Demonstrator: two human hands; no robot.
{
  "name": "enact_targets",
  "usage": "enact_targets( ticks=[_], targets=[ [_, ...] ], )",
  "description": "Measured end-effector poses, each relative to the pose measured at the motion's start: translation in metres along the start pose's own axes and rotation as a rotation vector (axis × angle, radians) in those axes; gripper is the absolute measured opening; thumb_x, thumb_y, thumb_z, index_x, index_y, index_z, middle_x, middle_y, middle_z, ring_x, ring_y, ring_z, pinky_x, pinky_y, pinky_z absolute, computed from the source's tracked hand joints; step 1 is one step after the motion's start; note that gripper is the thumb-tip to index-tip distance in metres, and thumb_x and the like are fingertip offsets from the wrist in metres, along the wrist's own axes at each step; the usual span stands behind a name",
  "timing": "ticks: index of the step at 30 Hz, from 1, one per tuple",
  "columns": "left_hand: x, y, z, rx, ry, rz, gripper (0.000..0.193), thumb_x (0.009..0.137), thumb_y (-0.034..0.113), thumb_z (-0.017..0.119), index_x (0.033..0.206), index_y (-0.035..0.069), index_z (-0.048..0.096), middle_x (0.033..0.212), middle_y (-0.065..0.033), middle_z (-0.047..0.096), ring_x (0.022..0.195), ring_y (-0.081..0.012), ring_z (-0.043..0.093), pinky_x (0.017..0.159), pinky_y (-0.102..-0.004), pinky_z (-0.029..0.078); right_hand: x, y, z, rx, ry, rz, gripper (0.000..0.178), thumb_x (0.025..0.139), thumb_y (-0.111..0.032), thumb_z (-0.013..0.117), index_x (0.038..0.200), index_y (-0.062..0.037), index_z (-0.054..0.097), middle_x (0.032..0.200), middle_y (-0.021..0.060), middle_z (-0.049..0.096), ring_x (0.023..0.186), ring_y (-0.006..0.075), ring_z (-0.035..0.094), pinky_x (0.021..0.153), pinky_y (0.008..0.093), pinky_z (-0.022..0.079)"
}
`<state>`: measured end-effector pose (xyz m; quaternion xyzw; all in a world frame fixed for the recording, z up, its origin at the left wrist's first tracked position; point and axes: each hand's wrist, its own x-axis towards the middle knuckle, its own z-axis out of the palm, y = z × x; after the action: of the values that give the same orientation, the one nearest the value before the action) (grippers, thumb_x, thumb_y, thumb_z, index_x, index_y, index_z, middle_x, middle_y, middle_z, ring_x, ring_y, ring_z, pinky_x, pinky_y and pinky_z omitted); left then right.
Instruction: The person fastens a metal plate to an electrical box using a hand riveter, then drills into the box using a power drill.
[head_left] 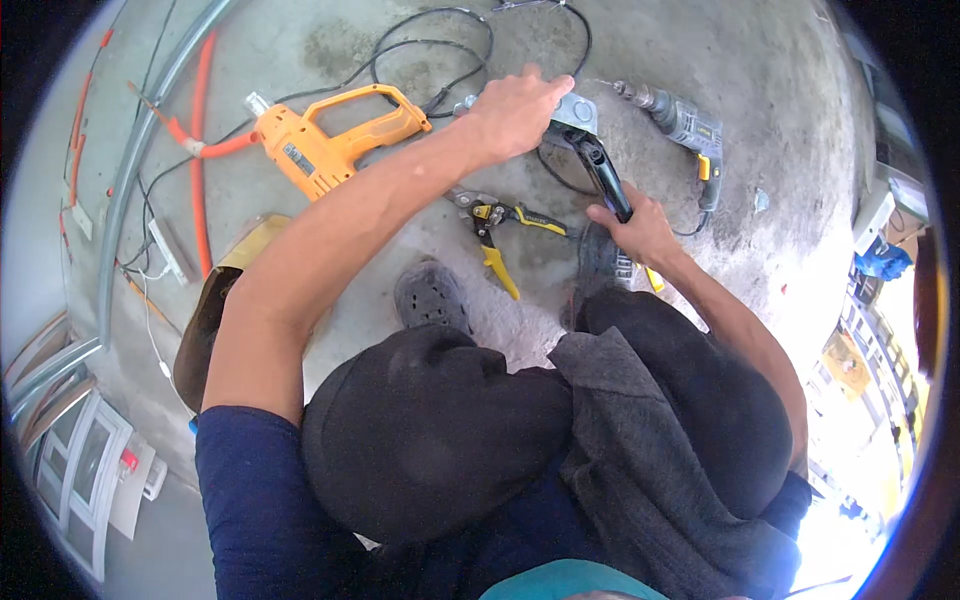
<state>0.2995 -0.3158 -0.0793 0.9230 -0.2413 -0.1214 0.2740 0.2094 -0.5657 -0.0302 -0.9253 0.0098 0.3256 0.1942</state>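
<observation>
My left hand [512,112] is closed on a small grey metal box [577,113] with a round knockout, its index finger stretched along the top. My right hand [640,228] is wrapped round the lower end of a long black hand tool [598,165], whose exact kind I cannot make out. The tool's far end meets the underside of the box. On the floor between my arms lie tin snips [492,222] with yellow and black handles, spread apart. An orange heat gun [320,140] lies beyond my left forearm. To the right of the box rests a grey corded drill [685,128].
Black cable [440,42] loops over the concrete floor at the top. Orange conduit [202,120] and a curved metal pipe [135,160] run along the left. My shoe [432,295] is close to the snips. White frames [85,465] stand at lower left.
</observation>
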Motion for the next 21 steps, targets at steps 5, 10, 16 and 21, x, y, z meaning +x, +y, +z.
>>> enact_targets(
  ticks=[5,10,16,21],
  targets=[
    [0.0,0.004,-0.005,-0.014,0.012,0.015,0.05,0.086,0.002,0.062,0.135,0.007,0.054,0.111,-0.027,0.061,0.097,-0.0448,0.069,0.082,-0.0511,0.058,0.004,-0.004,0.008,0.022,0.022,0.026,0.048,0.084,-0.045,0.079,0.103,-0.0019,0.069,0.079,0.0214,0.07,0.077,0.037,0.07,0.076,0.0487,0.053],
    [-0.003,0.002,-0.002,0.0,0.027,0.011,0.048,0.086,0.003,0.062,0.134,0.007,0.054,0.11,-0.0266,0.061,0.097,-0.0441,0.069,0.082,-0.0506,0.058,0.004,-0.003,0.008,-0.019,0.012,0.0,0.047,0.083,-0.042,0.081,0.107,-0.003,0.07,0.082,0.0203,0.072,0.081,0.039,0.072,0.076,0.0493,0.054],
    [-0.003,0.002,0.001,-0.002,0.036,0.009,0.065,0.079,0.005,0.073,0.14,0.01,0.05,0.112,-0.0249,0.061,0.097,-0.0443,0.069,0.081,-0.053,0.058,0.0,0.0,0.011,0.076,0.036,-0.01,0.048,0.086,-0.04,0.079,0.111,-0.0013,0.069,0.101,0.0251,0.07,0.096,0.0415,0.069,0.086,0.0502,0.052],
    [-0.002,0.003,-0.001,-0.012,0.016,-0.006,0.064,0.08,0.005,0.072,0.14,0.01,0.05,0.114,-0.0256,0.061,0.098,-0.0435,0.069,0.082,-0.0521,0.058,-0.008,0.002,0.011,-0.12,0.177,-0.16,0.053,0.088,-0.038,0.076,0.126,-0.0033,0.062,0.114,0.0278,0.064,0.108,0.0455,0.063,0.094,0.0507,0.049]
  ],
)
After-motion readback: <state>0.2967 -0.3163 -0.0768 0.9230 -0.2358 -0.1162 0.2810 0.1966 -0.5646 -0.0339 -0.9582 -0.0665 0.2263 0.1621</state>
